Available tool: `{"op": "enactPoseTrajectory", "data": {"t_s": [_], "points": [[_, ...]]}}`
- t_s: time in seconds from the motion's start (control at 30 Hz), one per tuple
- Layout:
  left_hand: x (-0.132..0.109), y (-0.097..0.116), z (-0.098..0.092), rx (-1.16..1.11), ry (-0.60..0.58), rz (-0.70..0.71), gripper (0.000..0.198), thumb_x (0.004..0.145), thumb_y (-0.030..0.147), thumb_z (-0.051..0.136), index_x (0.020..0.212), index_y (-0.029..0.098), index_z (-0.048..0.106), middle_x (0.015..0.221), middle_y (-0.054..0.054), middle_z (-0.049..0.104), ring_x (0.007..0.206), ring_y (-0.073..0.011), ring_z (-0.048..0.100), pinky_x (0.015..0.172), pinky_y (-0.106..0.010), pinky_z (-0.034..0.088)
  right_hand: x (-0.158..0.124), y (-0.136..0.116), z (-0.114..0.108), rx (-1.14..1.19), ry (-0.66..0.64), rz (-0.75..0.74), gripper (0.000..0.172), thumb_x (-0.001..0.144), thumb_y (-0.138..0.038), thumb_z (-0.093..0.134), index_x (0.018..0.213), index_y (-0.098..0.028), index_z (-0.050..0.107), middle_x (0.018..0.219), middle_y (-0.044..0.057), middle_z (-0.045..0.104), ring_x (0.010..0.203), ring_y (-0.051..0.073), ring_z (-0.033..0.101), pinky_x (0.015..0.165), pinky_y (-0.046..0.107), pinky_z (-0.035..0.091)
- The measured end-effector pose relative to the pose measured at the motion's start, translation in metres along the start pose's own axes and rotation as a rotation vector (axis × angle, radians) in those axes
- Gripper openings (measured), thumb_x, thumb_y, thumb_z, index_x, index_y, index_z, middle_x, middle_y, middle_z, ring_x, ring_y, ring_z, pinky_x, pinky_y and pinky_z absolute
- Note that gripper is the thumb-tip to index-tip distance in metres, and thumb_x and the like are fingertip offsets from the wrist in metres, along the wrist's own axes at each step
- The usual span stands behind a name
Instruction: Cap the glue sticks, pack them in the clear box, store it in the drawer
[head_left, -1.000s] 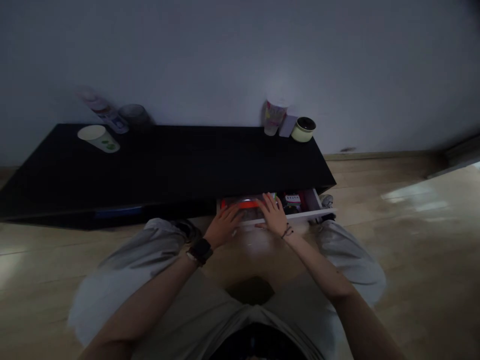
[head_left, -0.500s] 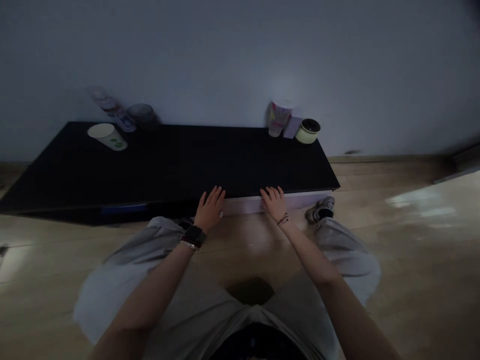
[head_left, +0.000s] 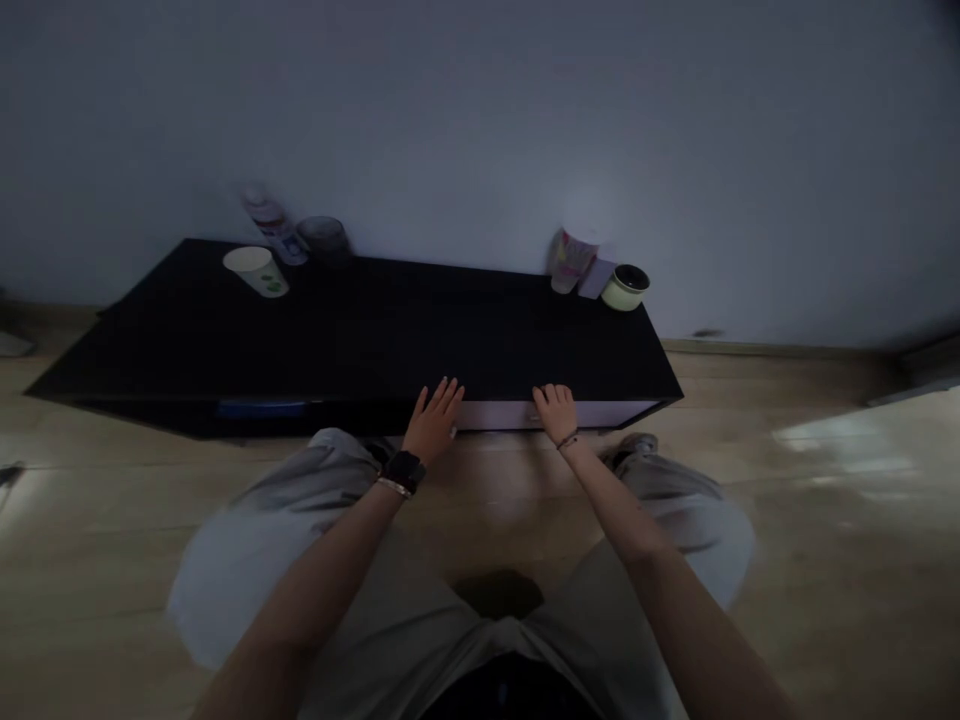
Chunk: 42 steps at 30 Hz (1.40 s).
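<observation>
Across the lower middle of the frame, a long black cabinet (head_left: 360, 340) stands on a wood floor (head_left: 112, 520) against a pale wall (head_left: 480, 120). At its upper left, a paper cup (head_left: 256, 271) lies on its side on the top, with a blurred bottle (head_left: 268, 216) and a dark jar (head_left: 324, 238) just behind it, near the wall. A blue strip (head_left: 262, 409) runs along the cabinet's dark front, left of the hands.

The left hand (head_left: 433, 425), with a black watch (head_left: 405, 472) on its wrist, is open, and its fingers (head_left: 444, 396) are spread wide. Their tips reach the dark front just beside the left end of the white drawer (head_left: 495, 414), which sits shut in the cabinet's lower right. Whether they touch the front, I cannot tell. The hand holds nothing.

The right hand (head_left: 556, 415), with a thin bracelet (head_left: 568, 440) at its wrist, lies on the drawer's face, its fingers (head_left: 551, 394) slightly apart and gently curved, empty too.

At the upper right, a printed plastic cup (head_left: 574, 260), a small lilac card (head_left: 597, 278) and a round pale green tin (head_left: 625, 288) stand close together at the back of the top. A shoe (head_left: 637, 445) shows below the drawer's right end.
</observation>
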<state>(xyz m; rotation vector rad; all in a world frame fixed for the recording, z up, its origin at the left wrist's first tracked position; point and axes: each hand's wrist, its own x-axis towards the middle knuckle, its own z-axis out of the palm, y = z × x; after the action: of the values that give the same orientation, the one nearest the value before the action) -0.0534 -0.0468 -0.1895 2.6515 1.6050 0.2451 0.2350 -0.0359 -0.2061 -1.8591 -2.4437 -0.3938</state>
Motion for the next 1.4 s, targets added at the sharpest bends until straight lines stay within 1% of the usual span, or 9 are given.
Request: {"op": "enactPoseTrajectory", "data": {"t_s": [0.33, 0.47, 0.6, 0.7, 0.77, 0.87, 0.97, 1.2, 1.4], "points": [[0.010, 0.004, -0.024, -0.017, -0.170, -0.032, 0.069, 0.085, 0.015, 0.045, 0.153, 0.008, 0.036, 0.163, -0.017, 0.026, 0.153, -0.0305, 0.019, 0.122, -0.055, 0.020, 0.023, -0.006, -0.067, 0.002, -0.317, -0.152, 0.036, 0.100, -0.016, 0.038, 0.131, -0.014, 0.056, 0.128, 0.020, 0.058, 0.116, 0.027, 0.051, 0.096, 0.041, 0.040], [0.025, -0.010, -0.072, -0.267, -0.481, -0.019, 0.062, 0.090, 0.025, 0.047, 0.150, 0.010, 0.040, 0.155, -0.019, 0.042, 0.145, -0.0309, 0.038, 0.115, -0.047, 0.035, 0.041, 0.000, -0.115, 0.169, -0.686, -0.186, 0.042, 0.093, -0.034, 0.061, 0.129, -0.012, 0.059, 0.128, 0.019, 0.061, 0.115, 0.028, 0.059, 0.092, 0.037, 0.046], [0.040, -0.018, -0.147, -0.810, -0.708, 0.217, 0.057, 0.092, 0.038, 0.055, 0.146, 0.022, 0.046, 0.129, -0.011, 0.067, 0.117, -0.0238, 0.064, 0.101, -0.037, 0.047, 0.062, 0.015, -0.173, 0.765, -1.051, -0.475, 0.046, 0.092, -0.043, 0.062, 0.126, -0.012, 0.063, 0.115, 0.014, 0.070, 0.102, 0.021, 0.065, 0.087, 0.030, 0.049], [0.053, -0.018, -0.193, -1.241, -0.640, 0.360, 0.061, 0.086, 0.037, 0.069, 0.143, 0.026, 0.051, 0.096, -0.006, 0.072, 0.087, -0.0187, 0.068, 0.081, -0.032, 0.052, 0.077, 0.028, -0.209, 1.345, -0.834, -0.625, 0.053, 0.091, -0.046, 0.064, 0.135, -0.016, 0.055, 0.114, 0.010, 0.069, 0.102, 0.018, 0.064, 0.088, 0.030, 0.050], [0.064, -0.020, -0.209, -1.563, -0.424, 0.393, 0.066, 0.078, 0.039, 0.078, 0.139, 0.029, 0.056, 0.074, 0.002, 0.062, 0.064, -0.0122, 0.059, 0.071, -0.029, 0.050, 0.086, 0.035, -0.222, 1.674, -0.591, -0.633, 0.057, 0.088, -0.050, 0.067, 0.135, -0.020, 0.054, 0.110, 0.007, 0.068, 0.101, 0.018, 0.064, 0.090, 0.033, 0.050], [0.084, -0.027, -0.209, -1.929, -0.027, 0.260, 0.062, 0.076, 0.041, 0.080, 0.134, 0.038, 0.058, 0.058, 0.009, 0.040, 0.047, -0.0061, 0.040, 0.057, -0.023, 0.043, 0.104, 0.039, -0.218, 2.058, -0.218, -0.533, 0.055, 0.087, -0.055, 0.064, 0.135, -0.031, 0.052, 0.096, 0.000, 0.063, 0.088, 0.015, 0.062, 0.084, 0.034, 0.053], [0.102, -0.037, -0.193, -2.081, 0.226, 0.034, 0.048, 0.088, 0.038, 0.068, 0.133, 0.046, 0.056, 0.055, 0.009, 0.028, 0.044, -0.0064, 0.033, 0.050, -0.020, 0.034, 0.127, 0.039, -0.197, 2.271, 0.004, -0.346, 0.050, 0.092, -0.047, 0.058, 0.140, -0.043, 0.044, 0.084, -0.005, 0.056, 0.072, 0.012, 0.054, 0.075, 0.031, 0.054], [0.125, -0.056, -0.155, -2.232, 0.460, -0.161, 0.040, 0.094, 0.026, 0.059, 0.130, 0.043, 0.058, 0.055, 0.009, 0.026, 0.043, -0.0063, 0.029, 0.047, -0.019, 0.031, 0.165, 0.038, -0.119, 2.352, 0.094, 0.228, 0.075, 0.085, -0.019, 0.051, 0.152, -0.045, 0.029, 0.058, -0.010, 0.028, 0.050, 0.011, 0.032, 0.060, 0.022, 0.043], [0.137, -0.065, -0.126, -2.198, 0.340, -0.363, 0.058, 0.092, 0.018, 0.056, 0.144, 0.041, 0.046, 0.054, 0.010, 0.029, 0.043, -0.0058, 0.032, 0.048, -0.018, 0.035, 0.166, 0.038, -0.087, 2.252, 0.020, 0.349, 0.084, 0.077, -0.017, 0.048, 0.153, -0.044, 0.025, 0.058, -0.011, 0.018, 0.046, 0.011, 0.022, 0.049, 0.021, 0.030]]}}
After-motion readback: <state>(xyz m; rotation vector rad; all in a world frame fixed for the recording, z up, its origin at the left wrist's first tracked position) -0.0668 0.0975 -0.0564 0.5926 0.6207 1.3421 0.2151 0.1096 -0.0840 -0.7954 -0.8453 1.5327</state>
